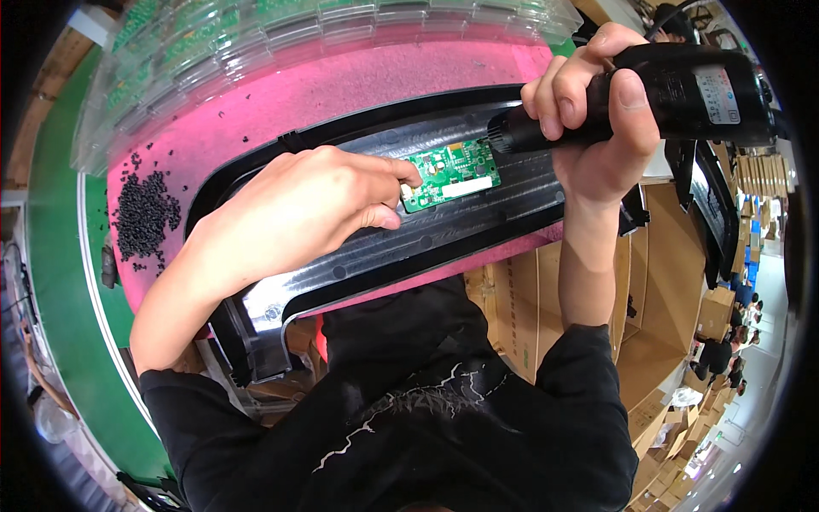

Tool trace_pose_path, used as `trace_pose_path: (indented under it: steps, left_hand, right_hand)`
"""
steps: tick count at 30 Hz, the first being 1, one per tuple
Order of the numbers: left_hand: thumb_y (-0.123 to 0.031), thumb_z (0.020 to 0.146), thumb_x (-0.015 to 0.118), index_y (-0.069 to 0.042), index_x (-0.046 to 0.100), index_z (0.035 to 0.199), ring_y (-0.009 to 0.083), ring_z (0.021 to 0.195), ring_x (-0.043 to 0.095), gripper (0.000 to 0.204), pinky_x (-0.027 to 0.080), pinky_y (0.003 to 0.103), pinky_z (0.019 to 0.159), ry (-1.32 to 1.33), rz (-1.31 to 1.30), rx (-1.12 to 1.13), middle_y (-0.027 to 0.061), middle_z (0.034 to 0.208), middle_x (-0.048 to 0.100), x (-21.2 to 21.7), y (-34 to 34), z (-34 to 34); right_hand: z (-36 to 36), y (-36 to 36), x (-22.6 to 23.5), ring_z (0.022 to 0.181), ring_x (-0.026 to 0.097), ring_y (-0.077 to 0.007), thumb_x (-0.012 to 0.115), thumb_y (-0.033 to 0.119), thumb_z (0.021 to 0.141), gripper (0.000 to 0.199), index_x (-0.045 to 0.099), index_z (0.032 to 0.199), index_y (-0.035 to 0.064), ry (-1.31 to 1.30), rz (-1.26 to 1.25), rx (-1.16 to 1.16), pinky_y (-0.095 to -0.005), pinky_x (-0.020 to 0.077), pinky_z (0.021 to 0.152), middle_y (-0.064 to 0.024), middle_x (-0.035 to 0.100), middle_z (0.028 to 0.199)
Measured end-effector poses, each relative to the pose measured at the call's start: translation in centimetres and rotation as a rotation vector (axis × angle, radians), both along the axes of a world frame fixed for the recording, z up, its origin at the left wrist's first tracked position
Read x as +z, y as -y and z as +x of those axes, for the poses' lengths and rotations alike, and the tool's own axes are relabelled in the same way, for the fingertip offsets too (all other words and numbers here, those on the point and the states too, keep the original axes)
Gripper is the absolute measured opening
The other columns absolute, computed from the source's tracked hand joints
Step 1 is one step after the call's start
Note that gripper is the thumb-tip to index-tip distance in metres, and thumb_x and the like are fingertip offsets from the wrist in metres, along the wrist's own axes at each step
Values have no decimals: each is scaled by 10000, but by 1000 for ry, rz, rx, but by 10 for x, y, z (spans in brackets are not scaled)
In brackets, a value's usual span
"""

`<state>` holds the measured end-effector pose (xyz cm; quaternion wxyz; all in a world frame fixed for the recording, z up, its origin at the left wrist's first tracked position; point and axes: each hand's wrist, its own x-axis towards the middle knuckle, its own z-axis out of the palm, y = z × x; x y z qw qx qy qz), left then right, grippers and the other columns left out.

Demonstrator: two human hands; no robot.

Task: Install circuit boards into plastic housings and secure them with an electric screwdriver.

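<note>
A green circuit board [448,175] with a long white connector lies in a long black plastic housing [341,271]. My left hand [299,205] reaches over the housing, fingers curled. Its index fingertip presses on the board's left end, by a small white connector; the thumb is just below. Wrapped round a black electric screwdriver [597,107], my right hand [597,111] is raised above the board's right side. The tool lies nearly level in view, its nose over the board's upper right corner. I cannot make out the bit or any screw under it.
A heap of small black screws [147,215] lies on the pink mat [230,107] at left. Stacked clear plastic trays [341,26] with green boards stand along the far edge. Cardboard boxes [657,299] are at right, near another black housing [717,213]. People appear far right.
</note>
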<state>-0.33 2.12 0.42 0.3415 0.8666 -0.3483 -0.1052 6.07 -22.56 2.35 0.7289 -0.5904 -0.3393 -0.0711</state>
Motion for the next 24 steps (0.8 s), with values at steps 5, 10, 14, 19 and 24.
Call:
trace_pose_path:
  steps: [5,10,14,19,24]
  left_hand:
    - [-124,823,704,38,591,762,315,714,661,207,504,399,624,0,25,4,69,1177,699,1,-2,-2]
    - [-115,818,703,49,578,727,309,697,663,226,502,394,599,34,3,7,88,1169,700,-3,-2,-2]
    - [-127,820,702,49,585,737,314,722,668,227,506,396,606,27,12,15,99,1154,702,-6,-4,0]
    - [-144,841,705,35,614,832,325,757,675,201,521,405,629,125,-141,-18,113,1033,716,-9,1,7]
    - [-125,823,737,12,627,875,309,727,674,184,538,368,628,242,-179,35,109,887,709,-6,0,5]
  right_hand:
    - [-1,-4,2,506,433,-146,504,345,947,342,512,1147,67,8,-157,-76,-342,415,578,-17,454,614]
    - [6,-1,-3,511,424,-145,510,354,947,349,517,1147,69,-47,-25,35,-344,398,571,-16,449,618]
    - [2,-8,-4,536,436,-135,526,387,943,368,549,1140,77,-53,94,75,-327,396,603,-2,464,643]
    - [-21,-7,17,589,467,-96,556,428,926,405,556,1161,98,-111,358,338,-286,387,643,25,506,695]
    - [-28,-15,30,618,520,-107,601,360,910,429,474,1189,61,-87,353,518,-303,418,679,16,546,751]
